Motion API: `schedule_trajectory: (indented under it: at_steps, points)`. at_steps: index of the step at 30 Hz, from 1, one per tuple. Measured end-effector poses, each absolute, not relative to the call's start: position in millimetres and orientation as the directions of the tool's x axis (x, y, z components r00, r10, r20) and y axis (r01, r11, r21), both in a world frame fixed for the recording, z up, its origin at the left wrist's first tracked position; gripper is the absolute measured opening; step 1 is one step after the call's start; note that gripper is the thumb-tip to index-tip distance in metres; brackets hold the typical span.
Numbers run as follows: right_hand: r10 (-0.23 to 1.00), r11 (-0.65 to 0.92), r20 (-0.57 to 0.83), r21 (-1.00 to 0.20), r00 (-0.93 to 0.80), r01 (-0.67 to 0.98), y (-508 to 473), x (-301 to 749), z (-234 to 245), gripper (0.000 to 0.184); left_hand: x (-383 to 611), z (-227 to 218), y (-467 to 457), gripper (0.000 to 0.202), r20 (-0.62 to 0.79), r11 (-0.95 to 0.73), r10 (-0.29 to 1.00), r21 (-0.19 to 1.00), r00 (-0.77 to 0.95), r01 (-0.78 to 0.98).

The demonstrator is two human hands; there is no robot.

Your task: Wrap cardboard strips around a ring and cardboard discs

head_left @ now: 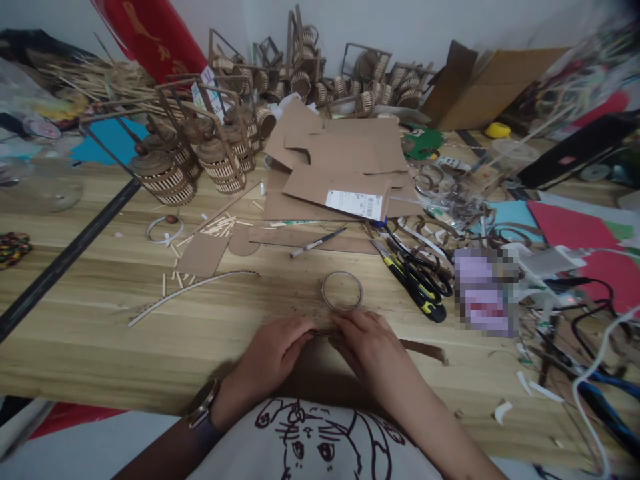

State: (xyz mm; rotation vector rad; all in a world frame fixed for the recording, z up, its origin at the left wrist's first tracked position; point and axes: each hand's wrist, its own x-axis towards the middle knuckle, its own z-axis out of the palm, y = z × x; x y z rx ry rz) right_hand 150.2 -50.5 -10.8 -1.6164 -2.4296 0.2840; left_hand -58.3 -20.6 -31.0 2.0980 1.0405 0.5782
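One brown strip (pixel 425 350) bridges left fingers (pixel 296 328) and right fingers (pixel 356 325).

We hold our left hand (pixel 277 347) and right hand (pixel 367 343) close together, fingers (pixel 300 328) bent and pinching, our forearms (pixel 443 417) angling inward from either side

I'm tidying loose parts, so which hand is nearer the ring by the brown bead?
Left. The left hand is below and right of the ring in view; the right hand lies farther right.
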Motion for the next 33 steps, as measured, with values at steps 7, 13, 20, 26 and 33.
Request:
schedule_trajectory:
  at_steps: [7, 13, 20, 26, 33]
  points:
    - [0.929, 0.348, 0.103, -0.559, -0.354, 0.752, -54, 141, -4, 0.031, -57, -33, -22, 0.029, 0.096, -0.425, 0.811, 0.774, 0.577, 0.469]
    - [0.954, 0.213, -0.049, -0.585, -0.297, 0.782, -46, 144, -6, 0.019, -63, -28, -18, 0.032, 0.039, -0.356, 0.885, 0.700, 0.465, 0.619]
    - [0.960, 0.165, -0.077, -0.627, -0.271, 0.762, -46, 148, -7, 0.020, -59, -23, -15, 0.016, -0.118, -0.360, 0.865, 0.532, 0.488, 0.766]
    - [0.959, 0.163, -0.081, -0.626, -0.272, 0.763, -45, 150, -8, 0.019, -57, -28, -15, 0.013, -0.061, -0.381, 0.872, 0.537, 0.485, 0.753]
    - [0.957, 0.194, -0.047, -0.625, -0.285, 0.756, -44, 149, -6, 0.020, -58, -30, -15, 0.014, 0.011, -0.410, 0.868, 0.578, 0.496, 0.706]
